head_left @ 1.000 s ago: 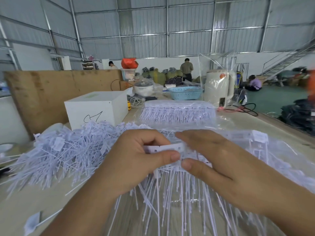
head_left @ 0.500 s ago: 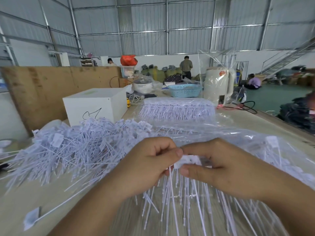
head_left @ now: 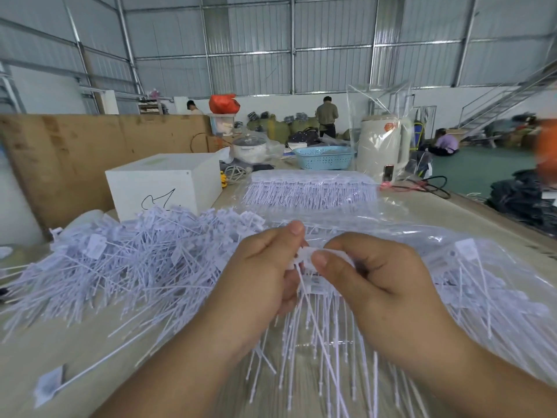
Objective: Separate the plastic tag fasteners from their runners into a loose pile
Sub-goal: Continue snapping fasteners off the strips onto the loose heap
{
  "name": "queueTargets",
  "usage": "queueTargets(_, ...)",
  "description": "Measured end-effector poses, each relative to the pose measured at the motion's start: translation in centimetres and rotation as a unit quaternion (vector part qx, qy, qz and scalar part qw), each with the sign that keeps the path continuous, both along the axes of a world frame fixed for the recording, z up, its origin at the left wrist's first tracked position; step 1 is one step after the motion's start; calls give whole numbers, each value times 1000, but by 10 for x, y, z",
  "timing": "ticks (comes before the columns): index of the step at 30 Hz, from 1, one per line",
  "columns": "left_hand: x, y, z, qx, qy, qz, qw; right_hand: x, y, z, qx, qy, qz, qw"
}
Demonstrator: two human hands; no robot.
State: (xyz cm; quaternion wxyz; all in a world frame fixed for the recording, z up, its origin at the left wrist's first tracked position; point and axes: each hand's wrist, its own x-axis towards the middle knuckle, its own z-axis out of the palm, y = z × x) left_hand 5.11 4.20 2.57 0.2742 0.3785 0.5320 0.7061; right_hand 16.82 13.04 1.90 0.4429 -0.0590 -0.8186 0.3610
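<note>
Both hands meet at the middle of the view over a strip of white tag fasteners (head_left: 313, 285) whose thin tails hang down toward me. My left hand (head_left: 262, 276) grips the strip's left end, thumb raised on top. My right hand (head_left: 376, 279) pinches the flat white heads between thumb and forefinger. A big loose pile of separated fasteners (head_left: 126, 267) spreads over the table to the left. One single fastener (head_left: 49, 384) lies apart near the front left edge.
Bagged strips of fasteners (head_left: 310, 191) lie behind the hands, and more under clear plastic (head_left: 488, 282) on the right. A white box (head_left: 164, 185), a blue basket (head_left: 324, 158) and a bagged white kettle (head_left: 382, 149) stand farther back. People work in the hall beyond.
The long runner held level between both hands a second ago is bunched up now. The hands have drawn close together and the left thumb has lifted.
</note>
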Motion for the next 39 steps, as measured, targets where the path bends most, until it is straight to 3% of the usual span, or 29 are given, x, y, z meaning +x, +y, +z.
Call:
queueTargets(3,-4,-2,8,73,-194,0,978,-1,-1,7,-19,79,-34,996)
queueTargets(5,-15,-4,11,81,-237,31,968,5,7,14,-37,109,-43,992)
queueTargets(8,-17,-3,9,18,-143,44,989,14,14,13,-22,38,18,999)
queueTargets(11,-4,1,1,-36,-50,-25,998,13,13,-1,36,-92,69,993)
queueTargets(14,4,-3,-1,-91,38,-64,993,10,18,-6,56,-130,70,988)
queueTargets(18,5,-7,0,-152,138,-46,978,9,26,-7,70,-158,62,983)
queueTargets(24,-10,-9,0,-197,82,-101,972,8,29,-10,73,-173,92,978)
queueTargets(29,-18,-14,7,-199,76,-122,969,12,34,-5,87,-204,53,974)
queueTargets(34,-18,-13,3,-229,170,-146,947,14,38,-3,117,-222,51,967)
queueTargets(39,-8,-8,1,-153,106,-110,976,11,32,-5,64,-149,61,985)
